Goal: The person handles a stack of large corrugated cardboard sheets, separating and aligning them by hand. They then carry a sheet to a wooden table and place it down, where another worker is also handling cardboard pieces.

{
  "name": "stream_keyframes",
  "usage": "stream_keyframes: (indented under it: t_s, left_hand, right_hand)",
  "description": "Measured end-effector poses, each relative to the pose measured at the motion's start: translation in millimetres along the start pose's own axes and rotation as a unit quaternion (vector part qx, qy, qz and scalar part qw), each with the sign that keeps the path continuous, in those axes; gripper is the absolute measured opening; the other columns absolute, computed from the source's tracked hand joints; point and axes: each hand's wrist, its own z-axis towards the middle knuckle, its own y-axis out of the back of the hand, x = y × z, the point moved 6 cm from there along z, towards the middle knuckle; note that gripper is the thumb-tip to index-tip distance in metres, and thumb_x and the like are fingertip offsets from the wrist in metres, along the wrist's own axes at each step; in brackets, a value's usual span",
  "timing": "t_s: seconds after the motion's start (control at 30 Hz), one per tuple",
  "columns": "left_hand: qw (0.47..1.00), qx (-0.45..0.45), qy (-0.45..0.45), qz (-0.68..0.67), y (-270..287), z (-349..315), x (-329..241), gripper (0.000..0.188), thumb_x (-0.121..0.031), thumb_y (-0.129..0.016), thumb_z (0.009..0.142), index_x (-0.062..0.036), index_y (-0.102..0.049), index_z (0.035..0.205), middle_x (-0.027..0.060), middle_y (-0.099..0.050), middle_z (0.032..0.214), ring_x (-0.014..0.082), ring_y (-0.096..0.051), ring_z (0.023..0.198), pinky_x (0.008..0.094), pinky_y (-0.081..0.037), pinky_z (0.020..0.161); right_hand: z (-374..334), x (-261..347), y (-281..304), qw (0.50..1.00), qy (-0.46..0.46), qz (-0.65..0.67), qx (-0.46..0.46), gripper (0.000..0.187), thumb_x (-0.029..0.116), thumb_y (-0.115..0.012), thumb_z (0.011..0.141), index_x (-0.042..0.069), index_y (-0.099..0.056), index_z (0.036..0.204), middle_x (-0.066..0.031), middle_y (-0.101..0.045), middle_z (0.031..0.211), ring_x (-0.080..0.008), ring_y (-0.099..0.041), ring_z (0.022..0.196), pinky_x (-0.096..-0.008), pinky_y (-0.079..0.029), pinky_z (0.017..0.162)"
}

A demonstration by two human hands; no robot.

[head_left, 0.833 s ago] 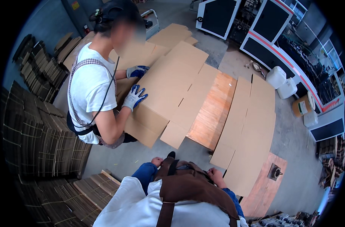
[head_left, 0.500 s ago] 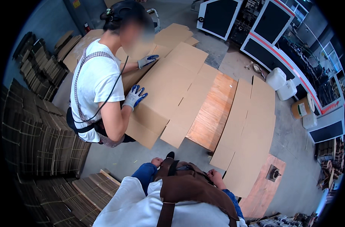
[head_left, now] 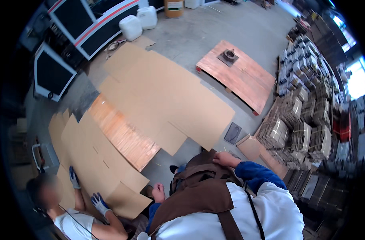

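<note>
Large flat cardboard sheets [head_left: 166,100] cover floor ahead of you, overlapping wooden pallet [head_left: 124,134]; second bare pallet [head_left: 240,76] far right. Co-worker's gloved hands [head_left: 86,192] press on near sheet stack [head_left: 98,168] at lower left. Your left hand [head_left: 158,193] empty, curled loose into fist, just beside stack edge. Your right hand [head_left: 224,159] empty, fingers together, resting on brown apron [head_left: 202,188]. Step judged: pause between sheet lifts. Next move needs both hands on sheet edge.
</note>
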Motion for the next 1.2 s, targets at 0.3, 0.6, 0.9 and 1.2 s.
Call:
stream_keyframes:
  t_s: [0.3, 0.6, 0.9, 1.2]
  left_hand:
    - [0.909, -0.054, -0.302, 0.282, -72, 125, -310, 0.043, -0.013, -0.063, 0.092, -0.0002, -0.051, 0.131, 0.0216, -0.053, 0.133, 0.0384, -0.047, 0.124, 0.0462, -0.039, 0.105]
    - [0.891, -0.029, -0.116, 0.438, -177, 194, -329, 0.068, -0.041, -0.067, 0.089, -0.0088, -0.043, 0.144, 0.0220, -0.037, 0.150, 0.0391, -0.034, 0.138, 0.0573, -0.028, 0.111]
    - [0.894, -0.062, -0.152, 0.416, -179, 207, -344, 0.073, -0.043, -0.071, 0.084, -0.0088, -0.045, 0.143, 0.0233, -0.049, 0.129, 0.0376, -0.048, 0.117, 0.0499, -0.037, 0.103]
    - [0.875, -0.148, -0.052, 0.458, -191, 219, -344, 0.076, -0.046, -0.073, 0.080, -0.0067, -0.048, 0.140, 0.0251, -0.052, 0.125, 0.0395, -0.050, 0.116, 0.0496, -0.041, 0.100]
  right_hand:
    - [5, -179, 5, 0.988, -0.115, 0.094, -0.047, 0.031, 0.034, -0.064, 0.084, 0.006, -0.071, 0.094, -0.0196, -0.071, 0.095, -0.0398, -0.066, 0.093, -0.0465, -0.053, 0.084]
    - [33, -247, 85, 0.977, -0.111, 0.142, -0.110, 0.034, 0.033, -0.066, 0.086, 0.001, -0.071, 0.097, -0.0234, -0.070, 0.096, -0.0423, -0.065, 0.095, -0.0473, -0.052, 0.084]
    - [65, -271, 133, 0.974, -0.123, 0.173, -0.075, 0.033, 0.025, -0.065, 0.094, -0.007, -0.067, 0.103, -0.0141, -0.072, 0.088, -0.0206, -0.071, 0.076, -0.0334, -0.056, 0.070]
    - [138, -333, 250, 0.979, -0.162, 0.085, 0.090, 0.031, 0.028, -0.062, 0.094, -0.002, -0.072, 0.093, -0.0109, -0.073, 0.078, -0.0178, -0.067, 0.064, -0.0327, -0.052, 0.059]
